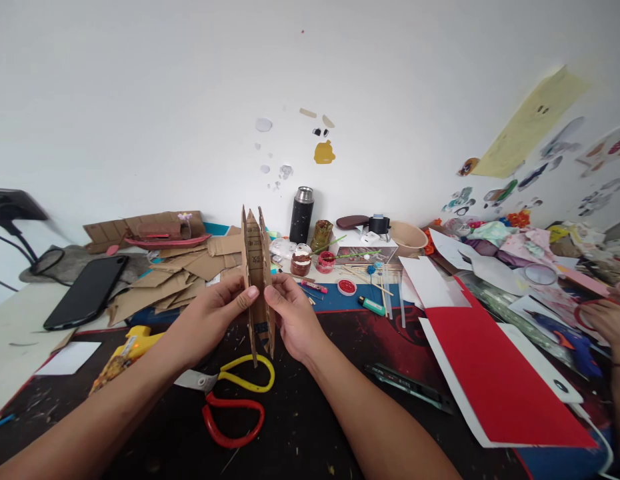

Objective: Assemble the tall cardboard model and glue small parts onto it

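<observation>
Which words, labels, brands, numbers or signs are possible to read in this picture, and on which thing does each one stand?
No text can be read with certainty.
Cardboard, held by the left hand and right hand: dark printed characters, too small and blurred to read.
Cutter: small pale marks, too small to read.
Green tube: any print is too small to tell.

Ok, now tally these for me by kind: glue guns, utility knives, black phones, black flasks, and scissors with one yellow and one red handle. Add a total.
Glue guns: 2 (yellow one, blue one)
Utility knife: 1
Black phone: 1
Black flask: 1
Yellow-and-red-handled scissors: 1
Total: 6
</observation>
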`<state>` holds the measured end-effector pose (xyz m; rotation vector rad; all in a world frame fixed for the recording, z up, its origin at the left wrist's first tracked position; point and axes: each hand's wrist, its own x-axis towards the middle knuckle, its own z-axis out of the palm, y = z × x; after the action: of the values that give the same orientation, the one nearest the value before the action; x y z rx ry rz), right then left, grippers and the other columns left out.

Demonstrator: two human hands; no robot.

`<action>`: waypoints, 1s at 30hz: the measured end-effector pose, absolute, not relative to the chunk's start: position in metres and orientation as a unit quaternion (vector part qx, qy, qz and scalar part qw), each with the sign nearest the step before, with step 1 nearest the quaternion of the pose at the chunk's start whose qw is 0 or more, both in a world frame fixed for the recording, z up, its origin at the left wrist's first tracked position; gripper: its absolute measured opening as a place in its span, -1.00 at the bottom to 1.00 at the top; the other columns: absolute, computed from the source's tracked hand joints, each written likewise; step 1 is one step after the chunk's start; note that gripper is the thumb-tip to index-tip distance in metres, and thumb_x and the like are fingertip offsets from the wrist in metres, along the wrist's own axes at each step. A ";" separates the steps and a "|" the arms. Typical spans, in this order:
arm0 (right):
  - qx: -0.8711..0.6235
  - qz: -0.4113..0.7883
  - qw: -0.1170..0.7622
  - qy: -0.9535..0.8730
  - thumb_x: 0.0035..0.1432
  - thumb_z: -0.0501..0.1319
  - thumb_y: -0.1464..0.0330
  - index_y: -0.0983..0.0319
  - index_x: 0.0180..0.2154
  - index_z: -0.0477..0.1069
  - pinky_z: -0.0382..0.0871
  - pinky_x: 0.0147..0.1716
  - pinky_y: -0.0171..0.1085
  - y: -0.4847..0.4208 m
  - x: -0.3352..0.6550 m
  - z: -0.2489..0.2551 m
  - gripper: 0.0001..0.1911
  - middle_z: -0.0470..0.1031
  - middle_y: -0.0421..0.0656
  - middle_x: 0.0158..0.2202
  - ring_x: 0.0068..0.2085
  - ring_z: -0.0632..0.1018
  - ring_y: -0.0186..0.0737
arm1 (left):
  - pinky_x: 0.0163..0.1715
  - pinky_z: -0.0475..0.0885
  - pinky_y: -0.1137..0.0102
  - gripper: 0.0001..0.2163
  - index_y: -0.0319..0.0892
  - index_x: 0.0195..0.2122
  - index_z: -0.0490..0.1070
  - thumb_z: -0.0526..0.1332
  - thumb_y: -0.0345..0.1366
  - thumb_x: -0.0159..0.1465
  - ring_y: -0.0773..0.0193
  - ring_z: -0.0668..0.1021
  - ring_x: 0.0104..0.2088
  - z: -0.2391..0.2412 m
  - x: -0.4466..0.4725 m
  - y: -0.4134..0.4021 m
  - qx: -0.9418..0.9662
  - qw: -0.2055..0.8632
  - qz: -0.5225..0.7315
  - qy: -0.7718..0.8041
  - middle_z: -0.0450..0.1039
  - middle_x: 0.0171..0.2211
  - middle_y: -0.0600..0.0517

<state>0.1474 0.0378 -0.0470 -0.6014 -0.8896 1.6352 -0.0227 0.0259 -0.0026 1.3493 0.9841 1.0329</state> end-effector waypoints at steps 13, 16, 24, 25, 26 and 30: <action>-0.258 0.695 0.555 -0.377 0.07 0.68 0.00 0.08 -0.12 0.61 0.58 0.10 -0.09 0.037 0.148 -0.047 -0.50 0.72 -0.20 -0.12 -0.05 0.72 -0.06 | 0.40 0.51 -0.13 -0.40 -0.04 0.14 0.75 0.58 0.22 0.20 -0.33 0.67 0.29 -0.002 -0.023 0.026 0.567 0.552 0.440 0.425 0.82 0.08 -0.14; -0.260 0.698 0.554 -0.372 0.02 0.70 -0.03 0.07 -0.12 0.61 0.59 0.04 -0.13 0.038 0.147 -0.049 -0.46 0.73 -0.22 -0.12 -0.08 0.71 -0.09 | 0.36 0.56 -0.07 -0.45 -0.02 0.12 0.76 0.57 0.19 0.23 -0.29 0.70 0.25 -0.003 -0.024 0.026 0.570 0.552 0.437 0.424 0.83 0.06 -0.12; -0.265 0.699 0.556 -0.365 -0.03 0.71 -0.06 0.08 -0.11 0.60 0.55 0.01 -0.15 0.041 0.145 -0.051 -0.41 0.69 -0.24 -0.13 -0.10 0.68 -0.13 | 0.18 0.68 0.03 -0.45 -0.04 0.01 0.77 0.58 0.25 0.18 -0.21 0.77 0.07 0.001 -0.023 0.025 0.554 0.558 0.424 0.449 0.84 0.00 -0.07; -0.265 0.698 0.556 -0.365 -0.03 0.71 -0.07 0.08 -0.11 0.60 0.55 -0.01 -0.16 0.041 0.145 -0.051 -0.40 0.69 -0.25 -0.14 -0.11 0.67 -0.14 | 0.19 0.68 0.04 -0.45 -0.04 0.01 0.77 0.59 0.24 0.16 -0.21 0.76 0.08 0.000 -0.023 0.025 0.551 0.561 0.425 0.448 0.84 -0.01 -0.06; -0.266 0.697 0.557 -0.365 -0.04 0.72 -0.08 0.08 -0.12 0.60 0.54 -0.03 -0.18 0.042 0.145 -0.052 -0.39 0.68 -0.26 -0.15 -0.12 0.67 -0.15 | 0.20 0.68 0.05 -0.46 -0.04 0.01 0.77 0.61 0.21 0.15 -0.21 0.76 0.10 -0.001 -0.024 0.026 0.548 0.564 0.427 0.447 0.84 -0.02 -0.06; -0.270 0.700 0.552 -0.365 -0.09 0.72 -0.11 0.09 -0.13 0.59 0.55 -0.07 -0.20 0.043 0.145 -0.052 -0.35 0.69 -0.26 -0.16 -0.15 0.67 -0.15 | 0.11 0.72 0.09 -0.44 -0.06 -0.02 0.76 0.67 0.14 0.05 -0.23 0.76 0.11 -0.002 -0.024 0.027 0.529 0.573 0.428 0.456 0.85 -0.04 -0.06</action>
<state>0.1446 0.0431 -0.0520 -0.6398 -0.8632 1.6550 -0.0238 0.0270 -0.0021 1.2412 1.0702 1.0031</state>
